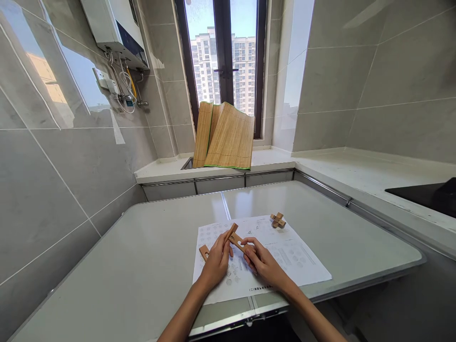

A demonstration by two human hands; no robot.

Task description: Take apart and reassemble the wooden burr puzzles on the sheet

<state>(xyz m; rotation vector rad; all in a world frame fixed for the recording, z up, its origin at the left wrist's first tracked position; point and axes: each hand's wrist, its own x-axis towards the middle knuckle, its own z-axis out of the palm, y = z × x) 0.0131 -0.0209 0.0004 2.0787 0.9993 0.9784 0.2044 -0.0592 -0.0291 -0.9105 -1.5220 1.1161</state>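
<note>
My left hand (218, 259) is closed on a wooden puzzle piece (232, 230) that slants up out of its fingers. A second, flat puzzle piece with a dark marking and a notch (236, 241) is pinched in my right hand (259, 260). The two pieces touch or overlap just between my hands. Another notched wooden piece (204, 251) shows beside my left hand, partly hidden by it. Both hands are over a printed paper sheet (299, 273) with small diagrams. On its far right corner sits an assembled wooden cross-shaped puzzle (278, 220).
The sheet lies on a pale folding table (142, 266) with a seam down its middle. Behind it, a bamboo mat (231, 137) leans on the white counter (164, 170) by the window. A black cooktop (423, 194) is on the right counter. A water heater (114, 33) hangs on the left wall.
</note>
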